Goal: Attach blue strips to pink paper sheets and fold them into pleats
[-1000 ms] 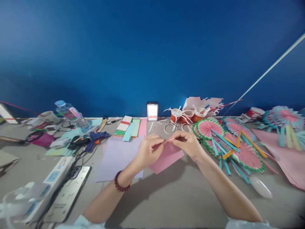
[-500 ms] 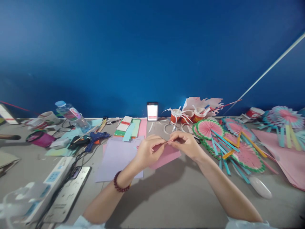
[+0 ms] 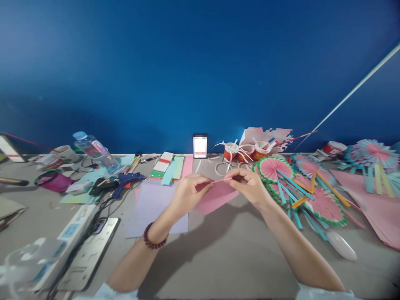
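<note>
A sheet of pink paper (image 3: 216,197) hangs between my two hands above the grey table, its top edge folded into a narrow strip. My left hand (image 3: 189,192) pinches the left end of that folded edge between thumb and fingers. At the right end, my right hand (image 3: 245,186) grips the same edge with thumb and fingertips. The sheet's lower part slopes toward me. Beneath and left of my left hand lies a lilac paper sheet (image 3: 150,208). Right of my right hand are pleated watermelon-patterned paper fans (image 3: 275,168).
At left are a power strip (image 3: 68,233), a phone (image 3: 90,254), a blue glue gun (image 3: 126,180) and a tilted bottle (image 3: 95,150). Tape rolls (image 3: 230,151) and a lit screen (image 3: 200,146) stand along the blue wall. A white mouse (image 3: 341,246) and pink sheets (image 3: 371,204) lie at right.
My hands have moved slightly apart along the pink paper's edge, the left one shifting left. More of the folded strip now shows between them.
</note>
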Available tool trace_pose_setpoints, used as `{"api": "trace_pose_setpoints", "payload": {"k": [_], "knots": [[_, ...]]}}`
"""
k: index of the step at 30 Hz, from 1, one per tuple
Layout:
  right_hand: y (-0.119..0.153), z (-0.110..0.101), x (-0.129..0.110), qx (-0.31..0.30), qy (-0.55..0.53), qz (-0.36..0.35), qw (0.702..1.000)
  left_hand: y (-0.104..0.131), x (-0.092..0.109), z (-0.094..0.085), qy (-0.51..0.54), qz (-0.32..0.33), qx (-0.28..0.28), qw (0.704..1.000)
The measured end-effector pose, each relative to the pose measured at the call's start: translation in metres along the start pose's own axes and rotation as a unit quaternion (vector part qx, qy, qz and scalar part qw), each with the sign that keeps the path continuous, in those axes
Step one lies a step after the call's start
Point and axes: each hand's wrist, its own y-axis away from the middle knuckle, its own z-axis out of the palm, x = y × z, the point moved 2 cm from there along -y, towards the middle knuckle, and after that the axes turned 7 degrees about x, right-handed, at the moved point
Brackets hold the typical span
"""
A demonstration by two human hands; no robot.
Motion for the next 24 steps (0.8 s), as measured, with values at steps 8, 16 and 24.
{"api": "trace_pose_setpoints", "payload": {"k": [8, 16, 24], "knots": [[0.000, -0.001, 0.004, 0.010, -0.003, 0.015, 1.000, 0.001, -0.001, 0.001, 0.019, -0.008, 0.000, 1.000], [0.002, 0.006, 0.003, -0.020, -0.007, 0.016, 1.000, -0.001, -0.001, 0.000, 0.028, -0.009, -0.026, 0.999], [0.003, 0.009, 0.010, -0.091, 0.041, 0.002, 0.995, 0.002, 0.000, 0.005, 0.008, 0.004, -0.039, 0.999]]}}
